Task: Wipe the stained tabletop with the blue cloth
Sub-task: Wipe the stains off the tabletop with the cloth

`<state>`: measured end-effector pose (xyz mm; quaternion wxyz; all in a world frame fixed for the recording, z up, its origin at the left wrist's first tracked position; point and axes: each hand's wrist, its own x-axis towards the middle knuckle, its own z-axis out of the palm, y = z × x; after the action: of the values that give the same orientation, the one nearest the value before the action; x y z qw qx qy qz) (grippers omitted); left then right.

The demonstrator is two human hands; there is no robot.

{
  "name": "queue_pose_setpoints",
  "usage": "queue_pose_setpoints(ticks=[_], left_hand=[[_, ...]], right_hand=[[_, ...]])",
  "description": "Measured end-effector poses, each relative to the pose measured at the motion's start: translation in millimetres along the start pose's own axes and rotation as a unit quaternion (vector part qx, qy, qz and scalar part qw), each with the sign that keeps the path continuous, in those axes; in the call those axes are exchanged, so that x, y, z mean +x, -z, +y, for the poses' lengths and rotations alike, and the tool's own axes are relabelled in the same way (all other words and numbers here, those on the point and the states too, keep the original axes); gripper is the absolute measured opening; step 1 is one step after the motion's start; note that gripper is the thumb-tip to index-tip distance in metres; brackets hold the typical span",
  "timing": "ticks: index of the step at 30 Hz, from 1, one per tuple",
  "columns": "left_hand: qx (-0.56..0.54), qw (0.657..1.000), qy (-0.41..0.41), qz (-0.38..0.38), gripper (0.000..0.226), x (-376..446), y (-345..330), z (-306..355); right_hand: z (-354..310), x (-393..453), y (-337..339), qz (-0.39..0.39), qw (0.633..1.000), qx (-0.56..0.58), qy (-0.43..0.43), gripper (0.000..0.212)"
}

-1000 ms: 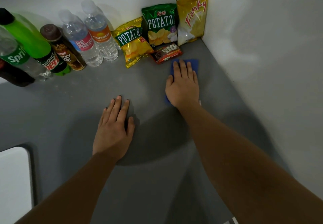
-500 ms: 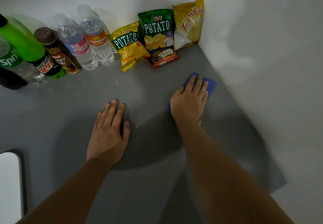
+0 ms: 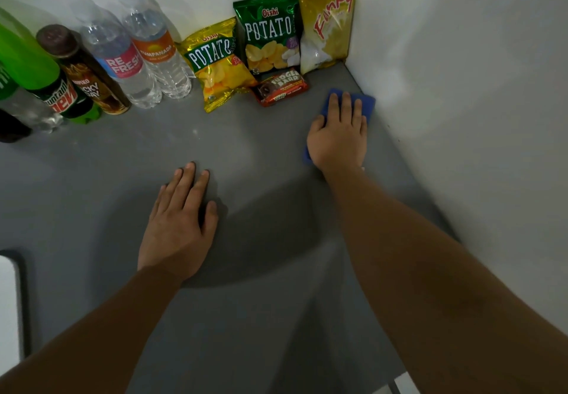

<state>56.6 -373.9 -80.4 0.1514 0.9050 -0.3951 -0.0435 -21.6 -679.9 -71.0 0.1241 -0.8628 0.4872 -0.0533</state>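
Right hand (image 3: pixel 337 140) is flat on the blue cloth (image 3: pixel 367 103), fingers straight, pressing it onto the grey table (image 3: pixel 92 178). Cloth now sits in the far right corner zone, close to the side wall (image 3: pixel 461 86) and just right of the fudge bar (image 3: pixel 281 86), not touching it as far as I can tell.

Change vs half a second ago: hand and cloth have gone further back toward the snack bags, fingers now pointing straight ahead instead of angled right. A second ago the cloth was also up by the fudge bar, so this reads as a back-and-forth stroke along the right side. Judgement: wiping is mid-pass, corner area getting covered, centre and left of the table likely not yet done.

Left hand (image 3: pixel 178 224) lies open, palm down on the table, holding nothing; same spot in all three views, just bracing.

Bottles (image 3: pixel 135 55) and chip bags (image 3: pixel 270 36) along the back wall unmoved. No stain clearly visible; lighting is dim.
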Motion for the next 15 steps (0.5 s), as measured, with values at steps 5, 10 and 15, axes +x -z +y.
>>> queue_pose_setpoints(ticks=[5, 10, 15], left_hand=[[0.001, 1.000, -0.002, 0.002, 0.060, 1, 1, 1], [0.002, 1.000, -0.001, 0.007, 0.060, 1, 0, 0], [0.003, 1.000, 0.001, 0.010, 0.059, 0, 0, 1]], right_hand=[[21, -24, 6, 0.013, 1.000, 0.002, -0.014, 0.063], [31, -75, 7, 0.025, 0.999, 0.009, -0.028, 0.061], [5, -105, -10, 0.003, 1.000, 0.009, -0.004, 0.063]])
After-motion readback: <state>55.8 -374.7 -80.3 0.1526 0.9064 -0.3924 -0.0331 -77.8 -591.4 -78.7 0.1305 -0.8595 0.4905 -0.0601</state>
